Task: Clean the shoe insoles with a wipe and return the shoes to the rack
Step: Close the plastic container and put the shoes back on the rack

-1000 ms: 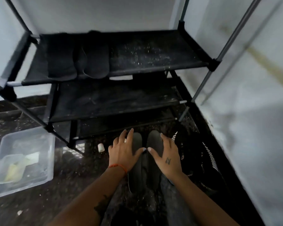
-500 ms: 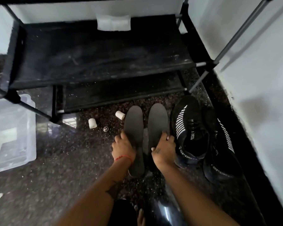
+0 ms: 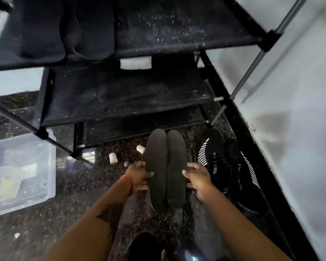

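Both insoles are now off the floor and held together, where half a second ago they lay flat on it with the hands just closing on their edges, and a second ago the palms were pressed flat on top. The left hand [image 3: 139,175] grips the outer edge of the left insole [image 3: 156,166], thumb on top and fingers curled under; the right hand [image 3: 197,176] grips the right insole [image 3: 176,166] the same way from the other side. The insoles are side by side, inner edges touching, toes pointing up-frame toward the shoe rack [image 3: 120,102], in the centre of the frame. The black shoes [image 3: 213,162] sit on the floor just right of the right hand, at centre right, empty as far as I can tell. A white wipe [image 3: 135,63] shows at the back of the middle shelf, upper centre, well apart from the hands. A clear plastic bin [image 3: 21,172] sits at lower left, with two small white caps [image 3: 113,158] on the floor between it and the insoles. A dark pair [image 3: 68,29] occupies the top shelf, upper left. Judgement: the lift means the insoles are picked up for the next step, likely either wiping or refitting into the shoes; no wipe is in hand, so I cannot tell whether cleaning is done. The shoes are not yet back on the rack.
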Demonstrator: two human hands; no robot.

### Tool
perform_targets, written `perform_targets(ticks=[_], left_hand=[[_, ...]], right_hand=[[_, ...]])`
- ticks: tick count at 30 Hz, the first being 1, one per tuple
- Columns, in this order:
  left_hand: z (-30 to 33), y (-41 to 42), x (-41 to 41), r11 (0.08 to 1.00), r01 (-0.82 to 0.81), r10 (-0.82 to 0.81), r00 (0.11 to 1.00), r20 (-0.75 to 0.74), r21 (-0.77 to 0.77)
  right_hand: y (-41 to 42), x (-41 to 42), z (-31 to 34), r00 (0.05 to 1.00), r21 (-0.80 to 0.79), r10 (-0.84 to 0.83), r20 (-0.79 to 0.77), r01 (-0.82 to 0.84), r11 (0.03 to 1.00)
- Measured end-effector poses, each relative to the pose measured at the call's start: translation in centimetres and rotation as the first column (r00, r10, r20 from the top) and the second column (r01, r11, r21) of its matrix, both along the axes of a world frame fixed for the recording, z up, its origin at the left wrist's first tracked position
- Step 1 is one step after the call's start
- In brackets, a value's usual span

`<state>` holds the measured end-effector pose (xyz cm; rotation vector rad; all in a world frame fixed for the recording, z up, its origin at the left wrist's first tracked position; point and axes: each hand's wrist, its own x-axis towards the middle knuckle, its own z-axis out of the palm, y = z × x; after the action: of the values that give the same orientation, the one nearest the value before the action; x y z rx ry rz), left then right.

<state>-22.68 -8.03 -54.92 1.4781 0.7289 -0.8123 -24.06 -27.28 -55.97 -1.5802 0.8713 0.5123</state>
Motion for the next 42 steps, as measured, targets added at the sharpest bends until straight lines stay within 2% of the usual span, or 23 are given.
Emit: perform_targets(ticks=[3, 6, 16, 22, 26, 33, 38, 42], left_hand=[[3.7, 0.6, 0.3, 0.999, 0.015, -0.013, 0.999, 0.052, -0.041], [7.6, 0.7, 0.6, 0.995, 0.012, -0.003, 0.996, 0.091, -0.097], [20.7, -0.6, -1.5, 0.970, 0.074, -0.027, 0.979, 0.200, -0.232], [27.5, -0.4, -1.2, 0.960, 0.178, -0.090, 0.928, 0.363, -0.217], [30.8, -0.1, 1.9, 0.974, 0.150, -0.059, 0.894, 0.444, -0.173], [33.0, 0.0, 9.5, 0.995, 0.054, -0.003, 0.872, 0.490, -0.090], [31.7, -0.8, 13.9, 0.997, -0.025, 0.059, 0.874, 0.483, -0.077], [30.2, -0.8, 16.7, 0.998, -0.016, 0.043, 0.881, 0.471, -0.062]], right_hand=[[-1.1, 0.0, 3.7, 0.999, 0.132, -0.011, 0.053, 0.004, 0.991], [-2.1, -0.1, 8.0, 0.991, 0.162, 0.033, 0.128, -0.053, 0.985], [-5.6, -1.0, 21.8, 0.942, 0.106, 0.165, 0.292, -0.203, 0.973], [-7.0, -0.4, 28.4, 0.894, 0.109, 0.177, 0.412, -0.241, 0.964], [-6.8, 2.8, 31.8, 0.864, 0.055, 0.195, 0.465, -0.248, 0.967], [-5.0, 11.6, 33.4, 0.827, -0.057, 0.235, 0.510, -0.240, 0.969], [-3.4, 17.6, 31.5, 0.827, -0.085, 0.249, 0.503, -0.239, 0.967], [-2.7, 20.9, 29.7, 0.835, -0.101, 0.256, 0.486, -0.237, 0.966]])
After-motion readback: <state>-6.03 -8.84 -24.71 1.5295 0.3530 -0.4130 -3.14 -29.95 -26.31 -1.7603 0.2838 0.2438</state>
